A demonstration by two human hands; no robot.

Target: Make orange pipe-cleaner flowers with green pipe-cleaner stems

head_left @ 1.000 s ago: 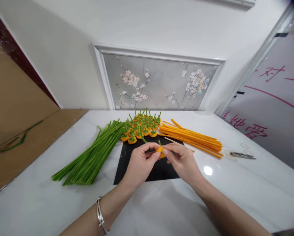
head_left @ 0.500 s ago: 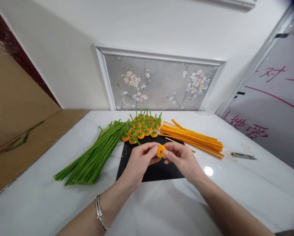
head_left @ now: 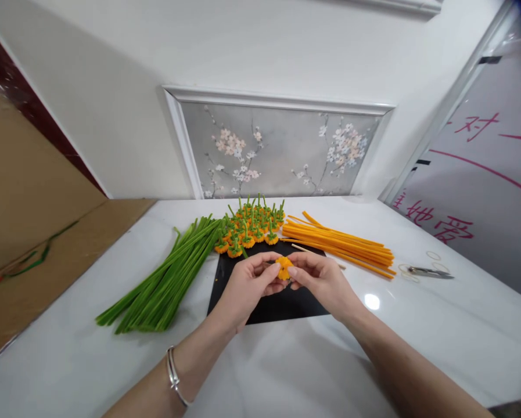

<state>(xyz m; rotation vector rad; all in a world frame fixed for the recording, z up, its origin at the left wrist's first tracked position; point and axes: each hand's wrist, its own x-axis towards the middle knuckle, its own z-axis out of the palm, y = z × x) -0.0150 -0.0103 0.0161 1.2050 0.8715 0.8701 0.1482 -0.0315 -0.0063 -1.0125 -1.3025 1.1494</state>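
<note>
Between my two hands, over the black mat (head_left: 286, 305), is a small orange pipe-cleaner pumpkin (head_left: 284, 268). The thumb and fingers of my left hand (head_left: 254, 284) pinch its left side. On the other side, my right hand (head_left: 319, 284) grips it the same way, thumb pressed to its front. My fingertips hide its back and underside. Just beyond the hands stand several finished-looking orange pumpkins (head_left: 248, 239) with green tops and upright green stems, clustered at the mat's far edge.
Green pipe cleaners (head_left: 168, 278) lie in a bundle at the left, orange pipe cleaners (head_left: 342, 244) at the right. A thin wooden stick (head_left: 304, 249) rests beside the orange ones. Scissors (head_left: 430, 272) and rubber bands (head_left: 433, 255) lie farther right. Cardboard (head_left: 68, 238) borders the table's left side.
The orange pumpkin has turned slightly between my fingers, its lobed face showing more openly. Both hands keep their pinch in nearly the same place. The camera view has shifted a little.
</note>
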